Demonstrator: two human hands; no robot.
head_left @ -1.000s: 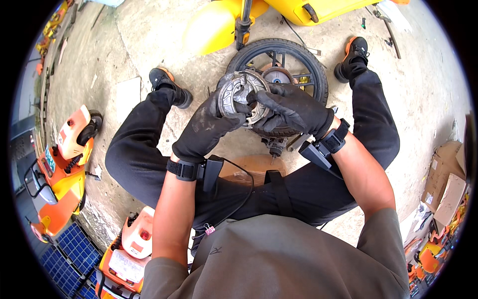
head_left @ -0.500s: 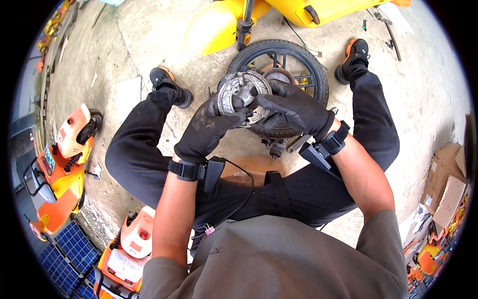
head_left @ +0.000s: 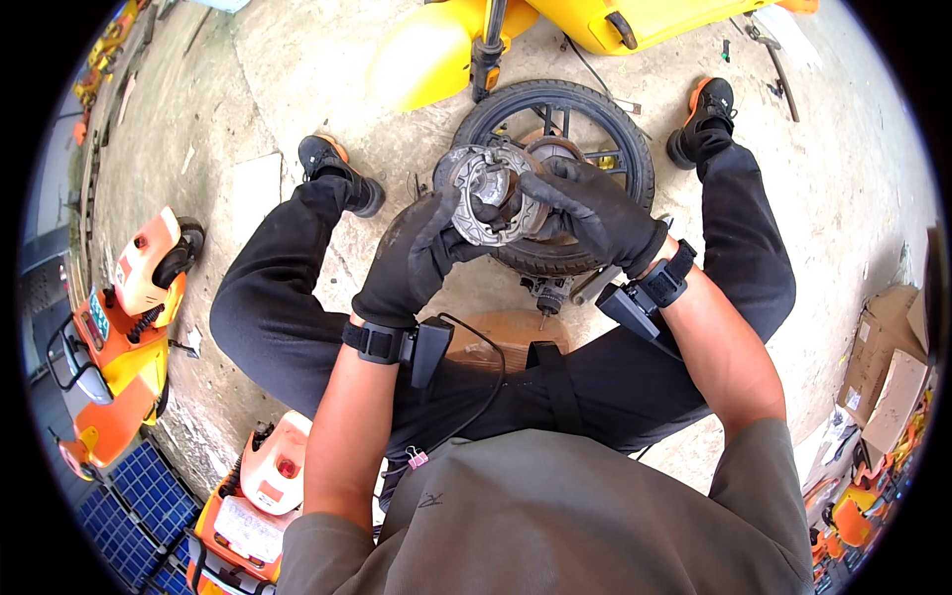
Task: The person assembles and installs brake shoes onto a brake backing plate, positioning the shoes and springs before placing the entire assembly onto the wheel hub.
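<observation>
Both my hands are in black gloves, raised above the wheel between my legs. My left hand (head_left: 412,253) grips the left side of a pair of brake shoes (head_left: 474,230), a grey metal ring with ribbed sides. My right hand (head_left: 600,218) pinches the ring's right side. Behind the ring's upper left shows the edge of a round grey brake plate (head_left: 452,163); how far the two are apart is hidden. Under my hands a black spoked wheel with its tyre (head_left: 642,139) lies flat on the floor. Its hub (head_left: 555,149) is partly covered by my right hand.
A yellow vehicle body (head_left: 635,25) with a fork leg (head_left: 488,55) stands beyond the wheel. A long-handled tool (head_left: 781,74) lies far right. Orange and yellow scooters (head_left: 139,307) stand at left, cardboard boxes (head_left: 883,347) at right. A small mechanical part (head_left: 546,293) lies near the tyre.
The brake shoe ring has shifted slightly right and down and tilted, showing more of the plate's edge behind it. My left hand has moved a little right with it; the right fingers have shifted along the ring.
</observation>
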